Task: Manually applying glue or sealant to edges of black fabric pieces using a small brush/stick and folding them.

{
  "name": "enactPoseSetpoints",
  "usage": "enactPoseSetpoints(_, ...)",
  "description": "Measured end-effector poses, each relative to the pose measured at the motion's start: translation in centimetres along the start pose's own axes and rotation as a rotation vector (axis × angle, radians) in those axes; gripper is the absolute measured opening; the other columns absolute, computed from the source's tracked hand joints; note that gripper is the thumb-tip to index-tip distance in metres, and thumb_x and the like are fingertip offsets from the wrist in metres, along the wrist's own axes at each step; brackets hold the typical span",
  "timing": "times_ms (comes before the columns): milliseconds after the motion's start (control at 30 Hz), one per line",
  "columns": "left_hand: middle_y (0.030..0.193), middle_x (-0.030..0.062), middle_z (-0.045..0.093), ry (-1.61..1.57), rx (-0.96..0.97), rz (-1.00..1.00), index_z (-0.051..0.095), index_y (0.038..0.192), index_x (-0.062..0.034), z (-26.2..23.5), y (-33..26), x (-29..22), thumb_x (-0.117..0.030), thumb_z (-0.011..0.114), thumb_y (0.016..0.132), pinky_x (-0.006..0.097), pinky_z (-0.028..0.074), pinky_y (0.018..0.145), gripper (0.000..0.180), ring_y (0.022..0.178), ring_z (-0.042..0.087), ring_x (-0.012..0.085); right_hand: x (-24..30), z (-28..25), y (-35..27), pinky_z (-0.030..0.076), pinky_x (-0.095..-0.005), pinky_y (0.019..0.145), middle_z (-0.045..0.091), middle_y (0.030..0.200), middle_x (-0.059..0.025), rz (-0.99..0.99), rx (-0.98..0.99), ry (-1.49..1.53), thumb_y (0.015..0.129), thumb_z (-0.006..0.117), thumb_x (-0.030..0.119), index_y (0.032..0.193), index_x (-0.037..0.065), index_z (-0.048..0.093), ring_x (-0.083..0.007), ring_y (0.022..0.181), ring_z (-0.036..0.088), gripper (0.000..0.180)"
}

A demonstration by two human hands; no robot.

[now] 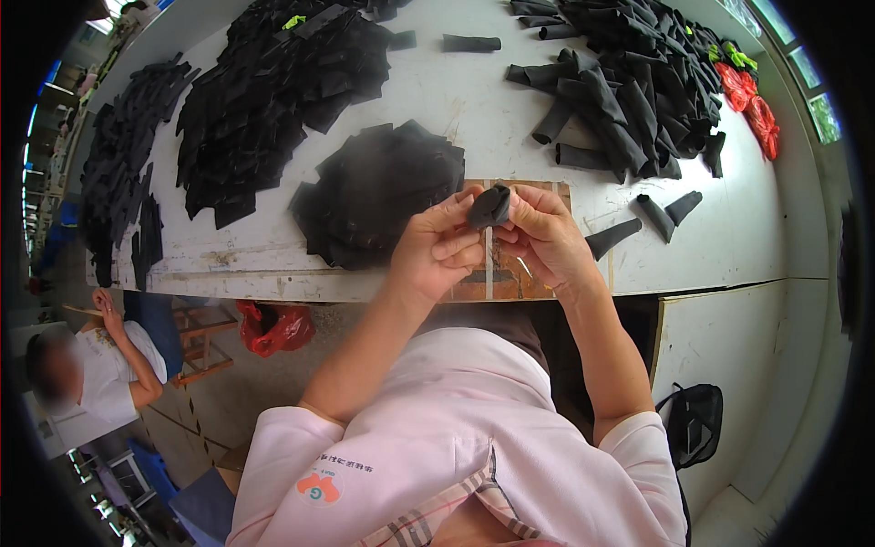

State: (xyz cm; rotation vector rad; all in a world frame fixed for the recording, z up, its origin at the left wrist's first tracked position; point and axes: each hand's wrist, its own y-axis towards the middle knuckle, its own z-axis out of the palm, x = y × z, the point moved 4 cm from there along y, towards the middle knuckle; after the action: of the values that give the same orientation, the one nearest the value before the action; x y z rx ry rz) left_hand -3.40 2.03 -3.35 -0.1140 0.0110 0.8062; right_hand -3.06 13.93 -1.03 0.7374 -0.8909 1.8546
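Note:
A short black fabric tube (489, 208) is held up over the table's front edge, its open end facing me. My left hand (437, 244) pinches its left side between thumb and fingers, the other fingers curled. From the right, my right hand (547, 235) grips the opposite side, its thumb on the rim. Beneath my hands lies a worn brown board (524, 287) with pale strips. Just left of them is a round heap of flat black fabric pieces (378, 196). Near my right hand lie a loose black tube (614, 238) and two more tubes (658, 219).
More flat black pieces (273, 109) cover the white table's (437, 100) left side. Black tubes (629, 109) are piled at the right, beside red plastic bags (761, 128). Below are another red bag (273, 326), a wooden stool (202, 345) and a black bag (697, 424). Another person (118, 365) sits left.

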Motion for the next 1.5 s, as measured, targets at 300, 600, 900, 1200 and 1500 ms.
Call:
enactPoseSetpoints(300, 0.08, 0.0066, 0.058, 1.265, -0.102, 0.569, 0.045, 0.107, 0.0014, 8.4, -1.7, 0.1, -0.001, 0.051, 0.084, 0.015, 0.037, 0.044, 0.025, 0.053, 0.043, 0.0008, 2.2, 0.4, 1.8, 0.036, -0.0175, 0.053, 0.05, 0.068, 0.0048, -0.131, 0.245, -0.283, 0.085, 0.055, 0.03, 0.073, 0.007, 0.054, -0.002, 0.061, 0.043, 0.025)
enactPoseSetpoints(600, 0.097, 0.0081, 0.056, 1.696, -0.141, 0.791, 0.051, 0.105, 0.0034, 6.1, -0.9, -1.4, -0.008, 0.057, 0.082, 0.023, 0.042, 0.077, 0.026, 0.084, 0.051, 0.0113, -0.6, -1.4, 1.7, 0.036, -0.0192, 0.051, 0.046, 0.064, 0.0047, -0.191, 0.083, -0.363, 0.087, 0.052, 0.031, 0.076, 0.004, 0.054, -0.0043, 0.058, 0.041, 0.029)
enactPoseSetpoints(900, 0.094, 0.0068, 0.057, 0.922, -0.075, 0.901, 0.057, 0.095, 0.0006, 5.1, -2.5, -1.8, -0.003, 0.053, 0.083, 0.023, 0.045, 0.074, 0.013, 0.086, 0.054, 0.0118, 4.6, 4.5, -2.0, 0.04, -0.0324, 0.052, 0.049, 0.061, -0.0059, -0.871, -0.056, -1.644, 0.071, 0.064, 0.024, 0.072, 0.003, 0.051, -0.0226, 0.06, 0.051, 0.025)
enactPoseSetpoints(1200, 0.083, 0.0043, 0.059, 1.281, -0.041, 0.573, 0.059, 0.088, -0.0005, 7.5, 0.1, -2.0, 0.001, 0.065, 0.072, 0.021, 0.043, 0.063, 0.017, 0.072, 0.053, 0.0079, 3.2, 1.6, -1.0, 0.04, -0.0352, 0.05, 0.049, 0.061, -0.0067, -0.87, 0.021, -1.273, 0.071, 0.062, 0.015, 0.068, 0.004, 0.049, -0.0253, 0.059, 0.051, 0.017)
enactPoseSetpoints(1500, 0.075, 0.0009, 0.056, 1.594, -0.091, 0.626, 0.058, 0.079, -0.001, 7.1, 0.4, -1.2, -0.003, 0.067, 0.072, 0.019, 0.042, 0.058, 0.012, 0.064, 0.05, 0.004, 1.8, 0.3, -0.6, 0.043, -0.0359, 0.053, 0.055, 0.065, -0.0092, -0.804, 0.025, -1.17, 0.076, 0.058, 0.011, 0.074, 0.004, 0.051, -0.0277, 0.06, 0.054, 0.009)
